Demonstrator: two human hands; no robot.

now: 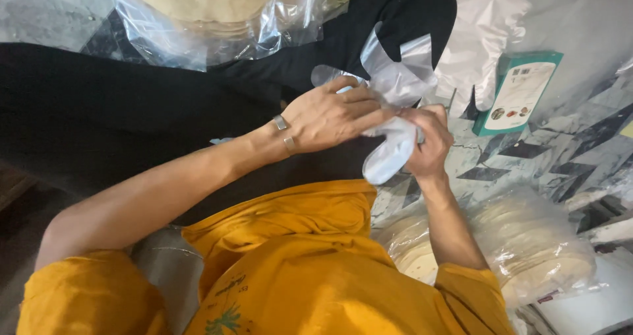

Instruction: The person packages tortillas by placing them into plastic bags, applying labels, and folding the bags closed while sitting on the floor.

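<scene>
Hands meet at thin clear plastic glove, above yellow shirt. Left hand pinches glove top. Right hand closed round glove bottom. Glove looks light, floppy, slippery; hold at open edge. Flatbread bag beside shirt.

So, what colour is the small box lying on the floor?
The small box is teal-green with a white panel, in the head view.

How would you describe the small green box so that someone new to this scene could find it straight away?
Start at the grey and black patterned marble floor, on the right of the picture. The flat green and white cardboard box lies there, just right of a crumpled clear plastic glove. It is the only stiff, coloured, rectangular thing among soft clear plastic.
</scene>
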